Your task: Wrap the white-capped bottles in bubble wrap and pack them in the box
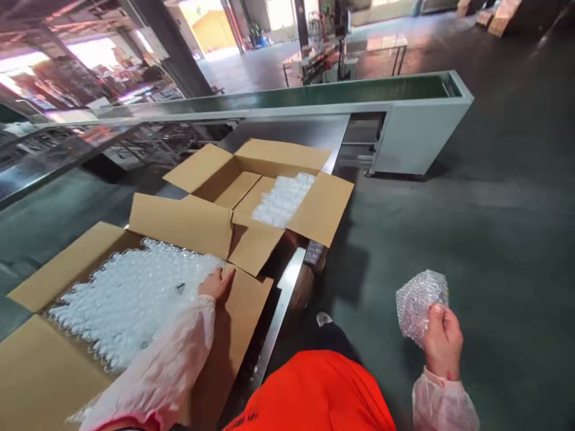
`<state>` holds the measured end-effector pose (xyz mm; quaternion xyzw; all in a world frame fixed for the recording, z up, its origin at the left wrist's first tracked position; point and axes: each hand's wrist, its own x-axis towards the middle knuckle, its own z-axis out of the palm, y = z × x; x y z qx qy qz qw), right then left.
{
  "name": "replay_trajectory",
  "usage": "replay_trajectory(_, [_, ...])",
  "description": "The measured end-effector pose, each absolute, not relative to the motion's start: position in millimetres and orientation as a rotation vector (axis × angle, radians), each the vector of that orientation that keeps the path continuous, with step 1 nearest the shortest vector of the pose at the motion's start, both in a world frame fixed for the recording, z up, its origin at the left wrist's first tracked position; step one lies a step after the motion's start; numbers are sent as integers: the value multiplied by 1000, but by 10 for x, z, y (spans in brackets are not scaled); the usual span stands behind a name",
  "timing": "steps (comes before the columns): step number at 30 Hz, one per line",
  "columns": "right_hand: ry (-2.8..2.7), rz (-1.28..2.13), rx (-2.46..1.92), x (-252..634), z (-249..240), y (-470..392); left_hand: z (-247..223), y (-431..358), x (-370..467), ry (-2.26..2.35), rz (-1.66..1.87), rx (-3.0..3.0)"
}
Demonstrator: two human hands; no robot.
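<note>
My right hand (442, 344) pinches a piece of clear bubble wrap (420, 302), held out over the floor on the right. My left hand (217, 285) rests at the right edge of the near cardboard box (245, 305), its visible fingers apart and nothing seen in them. Beside it, the box is filled with many clear plastic pieces (130, 293) packed close together; their exact kind cannot be made out. A small dark spot shows among them. Behind stands a second open cardboard box (321, 206), with similar clear pieces (287, 197) along its right side.
Both boxes sit on a metal table (287, 278) that meets a long green conveyor belt (350, 91) at the back. The conveyor's grey end housing (417, 134) stands on the right. Another metal bench (49, 161) lies to the left. Dark floor (498, 239) extends on the right.
</note>
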<state>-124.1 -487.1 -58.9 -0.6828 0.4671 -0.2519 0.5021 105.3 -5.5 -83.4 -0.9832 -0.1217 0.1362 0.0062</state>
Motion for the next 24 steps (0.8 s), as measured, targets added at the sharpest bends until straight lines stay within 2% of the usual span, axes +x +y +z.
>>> replay_trajectory(3, [971, -485, -1763, -720, -451, -4906, -836, -83, 1017, -365, 293, -3138])
replay_trajectory(8, [584, -328, -2012, 278, -94, -4709, -814, -154, 915, -327, -218, -3137])
replay_trajectory(11, [373, -248, -2103, 747, 95, -4478, -800, -160, 944, -384, -335, -3173])
replay_trajectory(19, [-8, 39, -2004, 1400, 260, -3733, -793, -111, 1069, -584, -455, -3211])
replay_trajectory(24, [-158, 96, -1975, 1706, 296, -3339, -753, -111, 1159, -412, -240, -3304])
